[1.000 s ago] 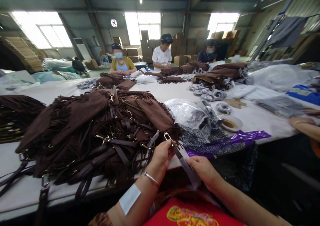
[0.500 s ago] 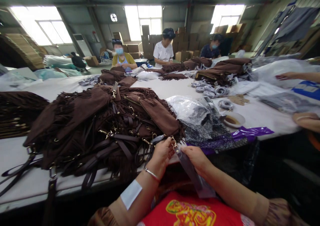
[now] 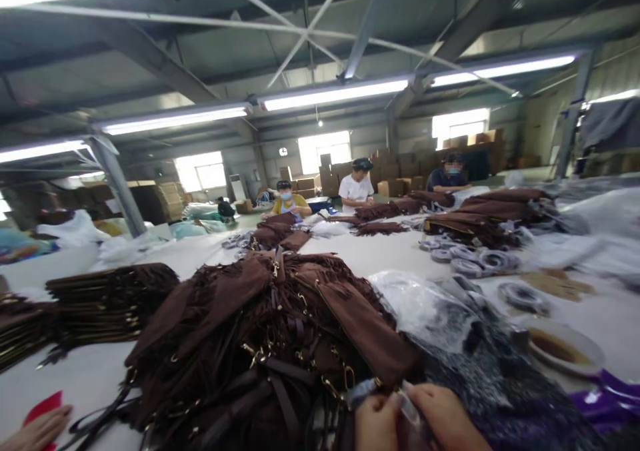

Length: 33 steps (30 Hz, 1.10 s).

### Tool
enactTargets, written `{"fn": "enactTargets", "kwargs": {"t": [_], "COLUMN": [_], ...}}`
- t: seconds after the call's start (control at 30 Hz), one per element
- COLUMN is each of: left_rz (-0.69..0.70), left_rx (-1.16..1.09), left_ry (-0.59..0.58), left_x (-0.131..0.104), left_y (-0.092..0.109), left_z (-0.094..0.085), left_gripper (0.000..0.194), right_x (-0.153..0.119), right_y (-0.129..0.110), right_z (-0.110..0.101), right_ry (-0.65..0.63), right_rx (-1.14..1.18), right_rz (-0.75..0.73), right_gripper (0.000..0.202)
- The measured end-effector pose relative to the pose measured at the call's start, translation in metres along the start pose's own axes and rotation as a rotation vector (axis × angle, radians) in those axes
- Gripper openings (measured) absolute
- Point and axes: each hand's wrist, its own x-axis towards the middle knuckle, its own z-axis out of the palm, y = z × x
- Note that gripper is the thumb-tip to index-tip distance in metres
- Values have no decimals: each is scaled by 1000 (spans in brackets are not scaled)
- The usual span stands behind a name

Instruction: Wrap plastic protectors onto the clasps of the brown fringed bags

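At the bottom of the head view, both my hands are close together at the near edge of a heap of brown fringed bags (image 3: pixel 210 304). My left hand (image 3: pixel 377 424) is closed in a pinch by the corner of a brown bag (image 3: pixel 363 324), where a metal clasp is mostly hidden by its fingers. Just to its right, my right hand (image 3: pixel 445 414) grips a strap (image 3: pixel 411 408) wrapped in clear plastic. Gold-coloured clips and loose dark straps lie over the heap beside my left hand. The picture's lower edge cuts off my wrists.
Stacked brown bags (image 3: pixel 115 298) stand at left. Another person's hand (image 3: pixel 43 428) touches something red. Clear plastic wrapping (image 3: pixel 425 311), a bowl of brown contents (image 3: pixel 565 348) and coiled straps (image 3: pixel 480 261) lie at right. Several co-workers sit or stand across the table (image 3: pixel 385 248).
The view has tilted up and swung left, so my hands now sit lower in the picture. They remain close together by the bag corner. Another person's hand has come into view at lower left.
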Motion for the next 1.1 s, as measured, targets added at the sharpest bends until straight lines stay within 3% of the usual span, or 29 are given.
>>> {"fn": "enactTargets", "kwargs": {"t": [0.1, 0.23, 0.33, 0.43, 0.57, 0.93, 1.1], "left_rz": [149, 213, 236, 312, 396, 390, 180], "left_rx": [176, 279, 300, 323, 353, 347, 124], "left_ry": [130, 1, -65, -65, -23, 95, 58], "left_x": [3, -16, -36, -48, -47, -37, -35], "left_y": [1, 18, 36, 47, 46, 40, 38], "left_z": [-7, -15, -14, -10, -8, -8, 1], "left_gripper": [42, 24, 17, 17, 15, 11, 18], "right_x": [8, 10, 2, -14, -21, -6, 0], "right_y": [6, 14, 8, -8, -19, -8, -12], "right_z": [5, 4, 2, 1, 0, -4, -5], "right_ry": [-5, -42, -18, 21, 96, -26, -60], "right_rx": [3, -5, -6, 57, 71, -65, -88], "right_rz": [-33, -19, 0, -51, -66, -251, -197], "right_gripper": [45, 45, 44, 39, 38, 27, 25]}}
